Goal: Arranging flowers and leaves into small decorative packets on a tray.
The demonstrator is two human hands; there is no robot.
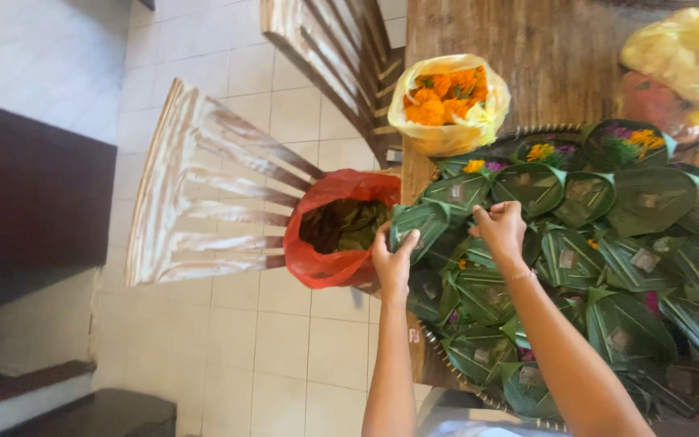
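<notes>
Leaf tray in hand: a small green folded-leaf tray [419, 229], sitting at the near edge of the heap, just beside the red bag; its flat open face turns up toward the camera, its pointed folded corner aims toward the red bag, and its long axis runs roughly from the bag side toward the heap.
Left hand: left hand [392, 263] grips the rim of that leaf tray, fingers [407, 245] curled over the edge, thumb side tucked under; a closed pinch on the leaf.
Right hand: right hand [500, 229] hovers at the top of the same cluster, fingers [483, 215] bent and bunched, tips pressing on the green leaves; whether it truly pinches a leaf edge or only touches it, I cannot tell.
Heap: dozens of leaf trays [608, 259] piled overlapping on a round woven platter [446, 356], a few holding orange and purple petals.
Red bag: red plastic bag [329, 235], mouth open, dark leaves inside, hanging off the table's edge against a chair.
Yellow bag: yellow plastic bag [449, 101] of orange marigold blooms, standing on the wooden table [527, 48] beyond the heap.
Chair: pale wooden chair [204, 186] on the tiled floor, well left of the hands.
</notes>
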